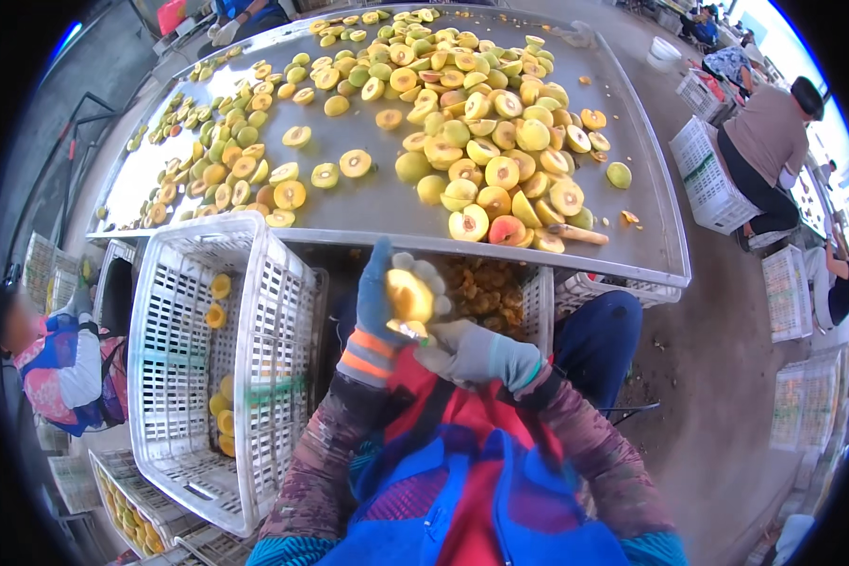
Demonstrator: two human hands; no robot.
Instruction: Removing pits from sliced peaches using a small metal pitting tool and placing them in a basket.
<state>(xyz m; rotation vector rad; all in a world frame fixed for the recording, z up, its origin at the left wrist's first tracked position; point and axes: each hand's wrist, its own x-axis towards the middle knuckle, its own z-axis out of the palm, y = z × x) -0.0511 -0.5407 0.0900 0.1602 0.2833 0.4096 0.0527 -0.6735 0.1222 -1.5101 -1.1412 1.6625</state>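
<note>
My left hand (376,301), in a blue and grey glove with orange cuff stripes, holds a yellow peach half (409,296). Its fingers wrap round the far side of the fruit. A grey glove covers my right hand (477,354), which is closed on a small metal pitting tool (412,329). The tool's blurred metal end meets the fruit's lower edge; most of its handle is hidden in the glove. Beyond both hands, many halved peaches (495,134) lie heaped on a metal-topped table (354,205). A wooden-handled tool (578,233) rests by the table's near edge.
On my left a white plastic crate (276,396) stands tilted, with several hollowed peach halves (219,286) inside. Brown scraps (484,293) fill a crate under the table edge. A co-worker (64,361) sits at far left, another person (767,141) at right beside stacked crates (711,173).
</note>
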